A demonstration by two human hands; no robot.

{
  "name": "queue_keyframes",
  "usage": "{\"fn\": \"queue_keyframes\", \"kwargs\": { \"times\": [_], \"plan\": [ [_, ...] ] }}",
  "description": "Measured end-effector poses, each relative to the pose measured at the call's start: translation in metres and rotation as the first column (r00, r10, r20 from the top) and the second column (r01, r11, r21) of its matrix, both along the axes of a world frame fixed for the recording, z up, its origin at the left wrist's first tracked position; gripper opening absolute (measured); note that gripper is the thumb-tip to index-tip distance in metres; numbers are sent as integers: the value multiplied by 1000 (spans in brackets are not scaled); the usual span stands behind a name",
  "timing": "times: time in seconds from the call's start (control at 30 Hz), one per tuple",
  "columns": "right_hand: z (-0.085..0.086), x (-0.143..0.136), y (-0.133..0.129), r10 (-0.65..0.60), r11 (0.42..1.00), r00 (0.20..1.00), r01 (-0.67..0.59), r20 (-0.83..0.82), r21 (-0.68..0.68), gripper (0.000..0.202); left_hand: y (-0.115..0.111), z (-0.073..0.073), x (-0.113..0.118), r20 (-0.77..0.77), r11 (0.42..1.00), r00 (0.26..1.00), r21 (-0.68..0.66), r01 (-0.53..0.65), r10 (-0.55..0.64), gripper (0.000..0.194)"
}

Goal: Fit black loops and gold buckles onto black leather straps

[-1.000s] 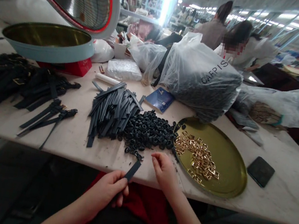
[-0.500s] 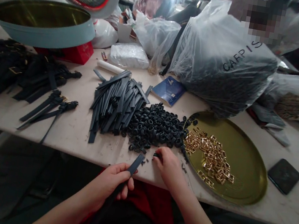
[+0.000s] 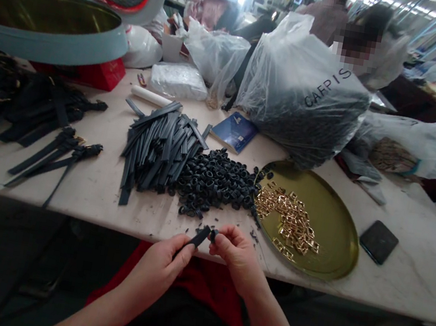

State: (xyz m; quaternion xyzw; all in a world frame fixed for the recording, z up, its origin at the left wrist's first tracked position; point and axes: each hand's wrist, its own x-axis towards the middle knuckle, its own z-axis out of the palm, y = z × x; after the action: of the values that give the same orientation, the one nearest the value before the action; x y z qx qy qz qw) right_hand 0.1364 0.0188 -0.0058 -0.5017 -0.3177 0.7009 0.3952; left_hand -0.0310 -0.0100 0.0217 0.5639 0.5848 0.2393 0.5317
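Note:
My left hand [image 3: 167, 261] is closed on a dark strap [image 3: 200, 237], whose end points up toward my other hand. Between the thumb and fingers of my right hand [image 3: 234, 250] is a small black loop [image 3: 213, 234], right beside the strap's end. Beyond my hands lies a heap of black loops [image 3: 219, 180], with a pile of dark strips [image 3: 159, 147] to its left. Gold buckles [image 3: 292, 218] are spread in a round gold-coloured tray [image 3: 336, 234] on the right.
Finished-looking straps with buckles [image 3: 56, 157] lie at the left, below a blue-rimmed basin [image 3: 53, 44] on a red box. At the back are a blue booklet [image 3: 235, 131] and a large plastic bag [image 3: 300, 99]. A black phone [image 3: 378, 241] rests at the right. People are in the background.
My right hand has lifted from near the loop heap and come toward me and left, bringing a loop to the strap's end. The view has shifted to the right.

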Motion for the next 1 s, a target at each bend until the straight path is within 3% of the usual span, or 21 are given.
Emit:
{"fn": "queue_keyframes", "kwargs": {
  "times": [0.17, 0.37, 0.53, 0.63, 0.67, 0.7, 0.77, 0.83, 1.0],
  "plan": [
    [2, 2, -15, -42, 999, 998, 43, -44, 12, 27, -12, 7, 0, -47, 996, 996, 53, 77, -74, 29],
    [9, 3, -37, 184, 979, 982, -187, 46, 79, 20, -21, 8, 2, -167, 968, 955, 22, 252, -245, 29],
    [7, 1, -49, 122, 976, 992, -121, 2, 183, 29, -22, 2, 14, -27, 988, 993, 110, 113, -111, 39],
    [8, 30, -32, 88, 939, 968, -159, 235, 304, 35, -15, -1, 21, 43, 994, 998, 100, 32, -36, 32],
    [9, 45, -21, 29, 920, 917, -181, 398, 349, 32, -13, -3, 23, 65, 997, 998, 76, -4, -1, 33],
    [11, 61, -8, -74, 898, 814, -197, 576, 394, 23, -11, -5, 25, 90, 999, 995, 41, -34, 31, 36],
    [12, 91, 22, -292, 848, 437, -292, 851, 441, 12, -7, -10, 30, 155, 997, 986, -47, -55, 62, 40],
    [10, 110, 50, -324, 836, 332, -338, 886, 432, 13, -5, -17, 36, 211, 991, 975, -127, -35, 62, 42],
    [-6, 109, 86, -247, 811, 260, -471, 933, 346, 6, 5, -30, 43, 220, 986, 974, -168, -18, 55, 42]
  ]
}}
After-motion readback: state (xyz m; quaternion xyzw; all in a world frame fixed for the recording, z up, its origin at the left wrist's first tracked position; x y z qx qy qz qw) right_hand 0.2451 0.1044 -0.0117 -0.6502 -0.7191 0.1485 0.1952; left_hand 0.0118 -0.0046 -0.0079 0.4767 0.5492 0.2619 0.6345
